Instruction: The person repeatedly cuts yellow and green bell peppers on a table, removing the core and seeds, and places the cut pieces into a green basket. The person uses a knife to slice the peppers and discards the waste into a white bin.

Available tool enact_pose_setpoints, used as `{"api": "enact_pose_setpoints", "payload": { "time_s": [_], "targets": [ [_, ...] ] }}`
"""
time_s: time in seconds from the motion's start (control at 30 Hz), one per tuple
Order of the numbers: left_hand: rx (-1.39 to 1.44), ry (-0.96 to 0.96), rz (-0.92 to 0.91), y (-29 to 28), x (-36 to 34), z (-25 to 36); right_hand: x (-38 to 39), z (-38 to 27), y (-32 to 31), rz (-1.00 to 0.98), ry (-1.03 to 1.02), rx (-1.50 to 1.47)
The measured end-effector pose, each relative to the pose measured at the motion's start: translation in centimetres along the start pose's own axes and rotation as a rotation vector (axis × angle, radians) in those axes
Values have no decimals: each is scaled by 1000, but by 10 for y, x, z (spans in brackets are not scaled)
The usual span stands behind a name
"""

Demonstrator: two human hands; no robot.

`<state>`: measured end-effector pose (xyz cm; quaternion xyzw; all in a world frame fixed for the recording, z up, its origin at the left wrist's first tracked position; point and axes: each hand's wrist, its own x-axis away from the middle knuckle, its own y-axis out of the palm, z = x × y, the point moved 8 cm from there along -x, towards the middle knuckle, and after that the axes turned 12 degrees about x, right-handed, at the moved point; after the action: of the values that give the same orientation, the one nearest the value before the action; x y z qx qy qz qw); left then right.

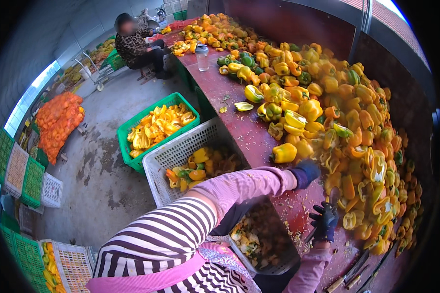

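My left hand (306, 173), in a dark blue glove, reaches across the red tabletop to the near edge of a heap of bell peppers (349, 122). It is smeared by motion, so its fingers are not clear. A yellow bell pepper (284, 153) lies just beyond it. Closer to me, my right hand (324, 222), gloved too, is closed around a knife (334, 195) whose short blade points up toward the heap. Cut pepper halves (376, 166) lie to the right of both hands.
Below the table edge stand a grey crate (156, 180) of pepper pieces and a bin (244, 266) of scraps. A green crate (123, 146) holds cut peppers. Knives (349, 276) lie near right. A bottle (202, 57) stands farther along; a person (139, 46) sits beyond.
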<state>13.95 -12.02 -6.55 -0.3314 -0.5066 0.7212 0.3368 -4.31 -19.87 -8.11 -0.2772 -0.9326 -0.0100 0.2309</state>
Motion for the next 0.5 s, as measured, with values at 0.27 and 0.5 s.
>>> {"api": "enact_pose_setpoints", "payload": {
  "time_s": [0.27,0.5],
  "targets": [
    [376,268,309,-36,58,109,9,-33,39,-202,-283,-728],
    [804,486,513,-136,80,103,2,-22,-4,-526,-375,-382]
  ]
}}
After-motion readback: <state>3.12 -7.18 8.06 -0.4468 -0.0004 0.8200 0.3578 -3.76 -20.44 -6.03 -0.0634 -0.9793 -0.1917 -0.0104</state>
